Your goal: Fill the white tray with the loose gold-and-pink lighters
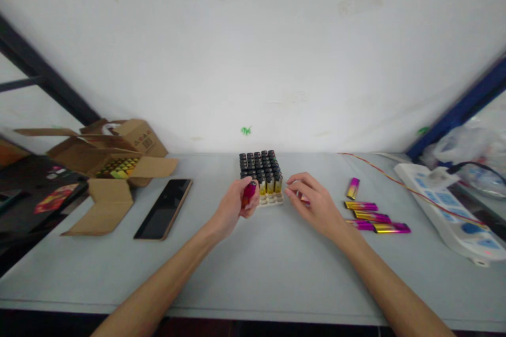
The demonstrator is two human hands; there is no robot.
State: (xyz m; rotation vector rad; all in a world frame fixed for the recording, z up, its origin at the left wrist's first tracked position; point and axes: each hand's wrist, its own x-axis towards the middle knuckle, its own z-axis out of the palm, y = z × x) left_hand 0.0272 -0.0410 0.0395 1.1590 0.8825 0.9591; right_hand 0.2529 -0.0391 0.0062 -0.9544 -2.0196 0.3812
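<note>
1. Biggest first: the grey table [253, 263], hosting everything; call its middle the clock's centre.
2. Out at nine o'clock, the open cardboard box [85, 158], flaps spread, presumably so the yellow-topped rows inside stay reachable.
3. At three, the power strip [454, 226], parked near the edge, perhaps to leave working room.
4. Now the hands, well apart! The left hand [231, 204], just left of centre, is clamped around a purple case [249, 195], dark end up, likely for a steady grip.
5. The right hand [314, 202], towards four, has curled fingers; a pinkish sliver shows beneath, but whether it's gripped, I can't tell.
6. The phone [162, 210] lies flat at nine, clear of both hands.
7. Dead centre towards twelve, the tray [272, 204]: its sockets seemingly hold those black-topped lighters [261, 166] upright, nearest sockets vacant.
8. Smallest, the loose purple-and-yellow cases [371, 216] at three, beside the right forearm, probably for easy reach.
</note>
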